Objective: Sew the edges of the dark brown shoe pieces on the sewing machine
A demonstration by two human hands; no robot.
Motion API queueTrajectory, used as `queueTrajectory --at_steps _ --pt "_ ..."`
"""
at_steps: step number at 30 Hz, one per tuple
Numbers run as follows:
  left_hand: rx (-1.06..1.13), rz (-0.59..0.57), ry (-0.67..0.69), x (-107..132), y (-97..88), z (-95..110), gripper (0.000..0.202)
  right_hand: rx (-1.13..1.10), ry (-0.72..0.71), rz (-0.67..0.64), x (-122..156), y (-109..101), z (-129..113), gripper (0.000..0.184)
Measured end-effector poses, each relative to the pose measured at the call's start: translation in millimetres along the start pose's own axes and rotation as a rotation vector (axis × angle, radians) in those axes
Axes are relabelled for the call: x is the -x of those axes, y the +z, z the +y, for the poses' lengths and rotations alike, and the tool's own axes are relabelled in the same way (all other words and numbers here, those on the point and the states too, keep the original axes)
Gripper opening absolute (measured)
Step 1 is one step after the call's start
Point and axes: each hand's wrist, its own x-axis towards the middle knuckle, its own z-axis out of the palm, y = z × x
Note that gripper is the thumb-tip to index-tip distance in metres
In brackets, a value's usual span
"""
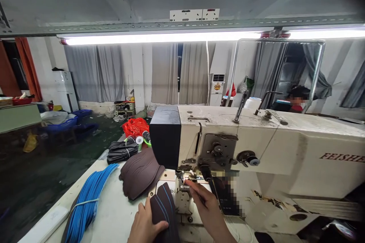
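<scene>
My left hand (145,222) grips a dark brown fabric piece (163,207) with blue stitched lines, thumb on top and fingers along its far left edge. The piece lies on the machine bed, left of the presser foot (180,182). At the needle area of the white sewing machine (273,152), my right hand (205,201) reaches in with its index finger extended beside the foot and the other fingers curled. Whatever its fingertips pinch, if anything, is too small to make out. Behind my left hand rests a stack of brown fabric pieces (141,171).
A tied bundle of blue strips (92,193) lies on the table's left. Farther back are a black bundle (122,151), thread spools (139,141) and a red plastic bag (135,127). A dark phone-like device (225,197) stands right of the needle. Another person (298,97) sits beyond the machine.
</scene>
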Motion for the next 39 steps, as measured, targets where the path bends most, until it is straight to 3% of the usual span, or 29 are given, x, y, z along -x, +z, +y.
queueTrajectory --at_steps 2,5,10,13,16,19,30,39 --pt "0.200 0.016 -0.017 -6.8 1.2 -3.8 0.096 0.000 0.002 0.000 0.3 -0.1 -0.3 0.026" --pt "0.698 0.009 -0.077 -10.3 -5.7 -5.1 0.089 -0.002 0.023 -0.012 0.9 -1.0 -0.9 0.028" --pt "1.129 -0.264 -0.012 8.2 -40.3 22.5 0.046 -0.009 0.027 -0.026 2.2 -1.3 0.5 0.027" --pt "1.328 -0.417 0.017 16.2 -56.5 53.5 0.039 0.011 -0.019 -0.020 3.5 0.0 4.2 0.027" --pt "1.257 -0.343 0.051 10.7 -58.8 79.5 0.035 0.031 -0.031 -0.029 4.9 1.1 9.1 0.029" --pt "1.192 -0.249 0.078 -1.3 -53.5 90.2 0.035 0.023 -0.019 -0.041 6.1 1.6 13.4 0.029" --pt "1.184 -0.178 0.071 -16.1 -52.3 93.5 0.027 0.022 -0.077 -0.048 2.7 -0.1 22.0 0.030" --pt "1.138 -0.226 0.058 -18.9 -48.5 86.6 0.036 0.070 -0.098 -0.032 6.2 -0.6 22.3 0.030"
